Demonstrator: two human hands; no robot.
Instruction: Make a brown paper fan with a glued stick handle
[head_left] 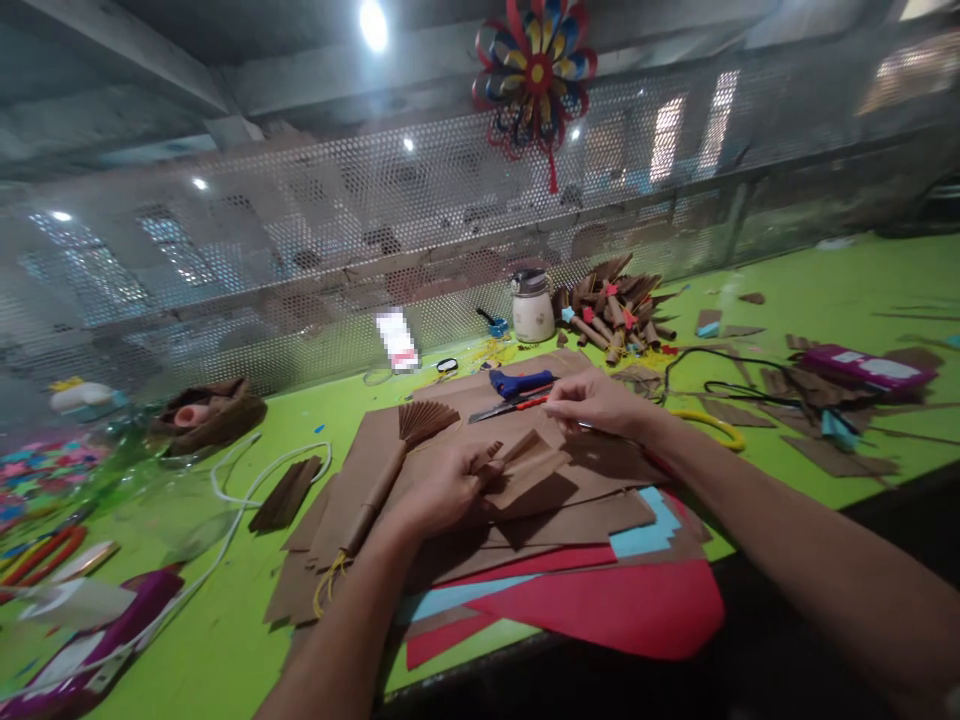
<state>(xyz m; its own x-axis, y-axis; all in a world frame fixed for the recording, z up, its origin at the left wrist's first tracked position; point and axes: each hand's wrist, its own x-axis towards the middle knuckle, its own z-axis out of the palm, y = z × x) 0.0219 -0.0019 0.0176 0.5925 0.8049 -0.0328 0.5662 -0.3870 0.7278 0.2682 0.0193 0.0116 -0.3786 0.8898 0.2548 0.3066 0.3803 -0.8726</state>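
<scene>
My left hand (442,485) is closed on a pleated piece of brown paper (529,462), pinching one end of the folds. My right hand (592,400) hovers just beyond it with fingers pinched together near the red-handled scissors (510,405); what they hold, if anything, is too small to make out. Both hands are over a stack of brown paper sheets (600,515). A rolled brown paper fan (390,465) with a yellow cord lies to the left of my left hand.
Red paper (622,605) and light blue paper (645,530) lie under the brown stack at the green table's (225,640) front edge. A blue glue gun (521,381), a white jar (532,308) and a pile of finished paper rolls (615,305) sit behind. A perforated metal screen (337,240) closes the back.
</scene>
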